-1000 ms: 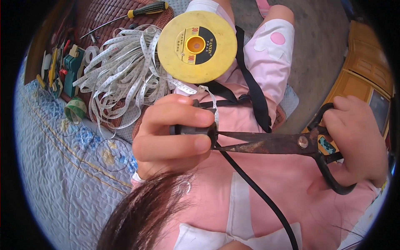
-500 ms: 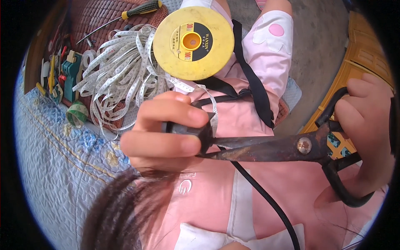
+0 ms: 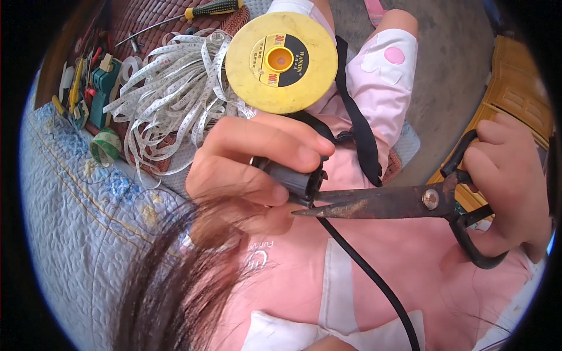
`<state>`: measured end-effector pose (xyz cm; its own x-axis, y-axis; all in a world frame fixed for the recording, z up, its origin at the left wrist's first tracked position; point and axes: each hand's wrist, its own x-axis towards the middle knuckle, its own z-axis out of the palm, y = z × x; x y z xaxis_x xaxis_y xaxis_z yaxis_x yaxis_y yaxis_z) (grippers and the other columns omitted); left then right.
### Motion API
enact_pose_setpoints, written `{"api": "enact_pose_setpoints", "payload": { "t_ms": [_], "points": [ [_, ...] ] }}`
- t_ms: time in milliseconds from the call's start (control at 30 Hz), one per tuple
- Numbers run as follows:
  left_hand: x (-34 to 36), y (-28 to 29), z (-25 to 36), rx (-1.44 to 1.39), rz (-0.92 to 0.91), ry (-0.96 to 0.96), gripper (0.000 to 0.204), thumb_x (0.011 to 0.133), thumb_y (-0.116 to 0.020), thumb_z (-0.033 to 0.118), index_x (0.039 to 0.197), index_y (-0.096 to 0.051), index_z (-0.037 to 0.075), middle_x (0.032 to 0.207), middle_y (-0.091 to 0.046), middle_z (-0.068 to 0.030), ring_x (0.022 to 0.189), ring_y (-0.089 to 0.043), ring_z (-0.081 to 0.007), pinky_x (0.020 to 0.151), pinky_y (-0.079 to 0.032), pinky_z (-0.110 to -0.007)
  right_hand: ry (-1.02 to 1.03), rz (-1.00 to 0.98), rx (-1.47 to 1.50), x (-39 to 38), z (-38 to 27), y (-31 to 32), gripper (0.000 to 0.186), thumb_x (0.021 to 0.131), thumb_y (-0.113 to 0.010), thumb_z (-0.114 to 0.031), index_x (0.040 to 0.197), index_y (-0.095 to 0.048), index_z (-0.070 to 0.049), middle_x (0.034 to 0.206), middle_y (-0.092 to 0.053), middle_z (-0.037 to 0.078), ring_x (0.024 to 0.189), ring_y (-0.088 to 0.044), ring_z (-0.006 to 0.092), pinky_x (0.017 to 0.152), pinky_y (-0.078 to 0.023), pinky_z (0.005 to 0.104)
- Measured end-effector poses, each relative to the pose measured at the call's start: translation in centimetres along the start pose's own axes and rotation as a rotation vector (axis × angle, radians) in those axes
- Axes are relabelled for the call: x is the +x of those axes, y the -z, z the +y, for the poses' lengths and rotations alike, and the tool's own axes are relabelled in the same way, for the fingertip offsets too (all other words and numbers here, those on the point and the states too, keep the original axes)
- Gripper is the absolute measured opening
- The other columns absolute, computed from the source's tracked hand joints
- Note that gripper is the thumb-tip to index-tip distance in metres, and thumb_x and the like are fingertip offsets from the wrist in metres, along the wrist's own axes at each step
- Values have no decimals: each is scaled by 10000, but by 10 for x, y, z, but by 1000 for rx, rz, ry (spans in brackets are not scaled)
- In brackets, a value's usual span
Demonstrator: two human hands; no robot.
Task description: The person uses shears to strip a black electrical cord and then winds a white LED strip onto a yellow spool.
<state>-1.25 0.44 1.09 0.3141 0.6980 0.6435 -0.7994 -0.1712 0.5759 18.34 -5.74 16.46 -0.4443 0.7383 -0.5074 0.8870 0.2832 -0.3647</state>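
My left hand (image 3: 246,169) grips a black electrical plug (image 3: 295,180), with a metal tip showing at its left end. A black cord (image 3: 374,278) runs from near the plug down over the pink clothing. In my right hand (image 3: 509,175) is a pair of old dark scissors (image 3: 374,203) with rust marks, its fingers through the handles. The blades point left and look nearly closed. Their tips lie at the plug's right end beside my left fingers; whether they touch it I cannot tell. Dark hair partly covers my left hand.
A yellow tape reel (image 3: 252,58) rests above my lap beside a heap of white measuring tape (image 3: 170,99). A black strap (image 3: 357,117) crosses my legs. At the left are a screwdriver (image 3: 213,8), a green tape roll (image 3: 106,146), assorted tools and a quilt (image 3: 70,205); wooden cabinets (image 3: 521,88) stand right.
The plug has turned in my left hand and shifted slightly right, showing more of its body and the metal tip. The scissors have moved a little; their tips now overlap its lower right end.
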Motion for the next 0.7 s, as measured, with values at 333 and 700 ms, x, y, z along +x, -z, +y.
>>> {"api": "enact_pose_setpoints", "payload": {
  "t_ms": [333,700],
  "points": [
    [8,5,12,53,-195,223,300,629,-640,106,730,-359,72,809,-420,-107,699,-500,-296,586,-458,-337,35,73,87,-1,4,-18,626,292,-611,-581,540,-384,-53,513,-311,53,472,-297,199,440,-213,295],
    [7,8,12,184,-212,197,331,601,-646,56,748,-352,91,835,-414,-84,752,-498,-288,624,-445,-348,-148,56,-80,-16,-14,-5,664,286,-588,-644,526,-360,-68,521,-286,53,495,-297,184,464,-219,292]
  ]
}}
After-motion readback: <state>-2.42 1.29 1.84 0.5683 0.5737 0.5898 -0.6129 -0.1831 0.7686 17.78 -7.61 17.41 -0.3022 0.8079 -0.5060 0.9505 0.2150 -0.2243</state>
